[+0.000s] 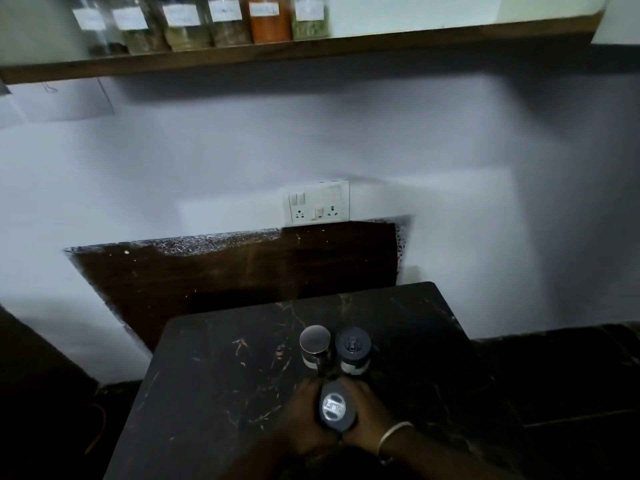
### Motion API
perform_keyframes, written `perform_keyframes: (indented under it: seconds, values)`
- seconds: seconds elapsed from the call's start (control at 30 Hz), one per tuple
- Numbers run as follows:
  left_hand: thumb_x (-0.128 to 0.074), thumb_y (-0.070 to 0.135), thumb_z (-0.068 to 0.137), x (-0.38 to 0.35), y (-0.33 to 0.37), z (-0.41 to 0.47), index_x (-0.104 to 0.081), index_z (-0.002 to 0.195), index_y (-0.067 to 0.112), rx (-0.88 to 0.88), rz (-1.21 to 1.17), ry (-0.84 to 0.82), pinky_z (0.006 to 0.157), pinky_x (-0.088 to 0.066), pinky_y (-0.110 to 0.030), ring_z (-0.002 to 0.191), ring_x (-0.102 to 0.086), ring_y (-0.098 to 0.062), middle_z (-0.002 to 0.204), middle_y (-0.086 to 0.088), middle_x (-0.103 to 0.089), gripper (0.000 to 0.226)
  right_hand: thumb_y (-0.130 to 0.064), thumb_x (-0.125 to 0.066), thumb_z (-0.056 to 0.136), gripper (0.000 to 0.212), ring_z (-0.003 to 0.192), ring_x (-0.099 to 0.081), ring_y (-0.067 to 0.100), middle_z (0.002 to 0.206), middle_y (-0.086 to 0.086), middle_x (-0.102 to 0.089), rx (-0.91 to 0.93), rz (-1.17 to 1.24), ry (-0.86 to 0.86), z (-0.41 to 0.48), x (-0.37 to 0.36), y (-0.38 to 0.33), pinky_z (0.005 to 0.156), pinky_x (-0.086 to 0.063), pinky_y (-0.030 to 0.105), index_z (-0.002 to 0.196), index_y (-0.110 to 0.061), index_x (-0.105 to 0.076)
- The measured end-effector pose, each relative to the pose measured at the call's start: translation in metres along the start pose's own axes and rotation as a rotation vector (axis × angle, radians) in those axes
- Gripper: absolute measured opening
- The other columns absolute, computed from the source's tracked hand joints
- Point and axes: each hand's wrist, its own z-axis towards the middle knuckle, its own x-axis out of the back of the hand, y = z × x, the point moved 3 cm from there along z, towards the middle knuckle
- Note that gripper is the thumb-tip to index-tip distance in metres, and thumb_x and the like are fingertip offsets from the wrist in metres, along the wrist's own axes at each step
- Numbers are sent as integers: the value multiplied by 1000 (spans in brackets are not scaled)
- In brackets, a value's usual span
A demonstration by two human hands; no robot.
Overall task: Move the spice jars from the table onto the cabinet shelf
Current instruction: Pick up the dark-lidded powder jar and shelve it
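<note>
Three spice jars stand on the dark marble table (214, 393). A grey-lidded jar (337, 408) is nearest me, and both hands wrap around it: my left hand (301, 417) on its left side, my right hand (372, 414), with a bangle at the wrist, on its right. Just beyond it stand a jar with a shiny metal lid (314, 344) and a jar with a dark grey lid (353, 349), side by side. High on the wall, the wooden shelf (415, 41) carries a row of several labelled jars (228, 22) on its left half.
A white switch and socket plate (318, 205) sits on the wall above a dark wooden panel (242, 268). The right half of the shelf is bare. Dark flooring lies to the left and right of the table.
</note>
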Motion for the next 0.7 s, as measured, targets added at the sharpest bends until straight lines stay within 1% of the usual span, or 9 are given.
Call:
perform_keyframes:
  seconds: [0.07, 0.13, 0.2, 0.3, 0.4, 0.5, 0.57, 0.63, 0.7]
  values:
    - [-88, 21, 67, 21, 20, -4, -65, 123, 41, 22, -183, 100, 89, -61, -30, 113, -73, -13, 119, 11, -75, 64, -27, -94, 66, 94, 138, -55, 14, 145, -6, -57, 27, 242, 26, -1, 20, -18, 114, -48, 39, 145, -35, -43]
    - [-92, 28, 63, 41, 42, -3, -64, 126, 35, 85, -380, 156, 90, -60, -29, 116, -72, -16, 122, 4, -75, 70, -27, -96, 67, 88, 131, -62, 10, 139, -8, -65, 15, 357, 45, -1, 45, -40, 108, -53, 36, 141, -37, -49]
    - [-89, 36, 69, 61, 70, 3, -65, 130, 26, 77, -553, 192, 93, -60, -33, 116, -72, -17, 126, 1, -74, 66, -27, -90, 78, 71, 129, -63, 16, 137, -5, -66, 53, 432, 119, -1, 72, -68, 104, -55, 35, 139, -35, -54]
    - [-80, 46, 71, 91, 124, 8, -68, 125, 17, 11, -709, 321, 91, -62, -39, 110, -74, -26, 120, -8, -77, 63, -33, -79, 85, 51, 118, -70, 12, 126, -11, -72, 186, 621, 171, -13, 104, -121, 85, -60, 24, 130, -48, -59]
    - [-79, 51, 72, 114, 174, 11, -70, 119, 9, -60, -779, 417, 85, -59, -40, 102, -72, -31, 113, -16, -77, 64, -33, -74, 84, 63, 119, -70, 24, 130, 2, -70, 329, 790, 232, -29, 125, -164, 87, -60, 31, 142, -28, -50]
    - [-79, 77, 66, 128, 217, 4, -68, 127, 4, -148, -760, 368, 84, -59, -39, 105, -73, -33, 118, -23, -74, 96, -33, -69, 89, 63, 119, -69, 27, 133, 8, -67, 468, 857, 231, -45, 138, -198, 89, -59, 34, 147, -23, -47]
    - [-76, 83, 64, 132, 237, -4, -65, 131, 4, -198, -820, 357, 90, -60, -42, 112, -72, -36, 122, -24, -73, 104, -30, -64, 92, 61, 119, -68, 28, 134, 11, -66, 539, 906, 245, -55, 146, -215, 89, -58, 34, 149, -19, -45]
    - [-72, 81, 71, 132, 254, -13, -64, 133, 6, -249, -872, 352, 95, -59, -46, 117, -70, -37, 126, -23, -72, 98, -29, -61, 93, 58, 120, -66, 32, 134, 15, -65, 598, 951, 293, -65, 156, -231, 92, -58, 38, 148, -17, -47]
    - [-66, 71, 85, 132, 266, -18, -64, 133, 9, -286, -913, 368, 101, -55, -51, 119, -69, -36, 128, -21, -72, 79, -32, -59, 93, 56, 121, -65, 36, 134, 18, -65, 637, 965, 340, -73, 164, -243, 95, -56, 46, 146, -17, -51]
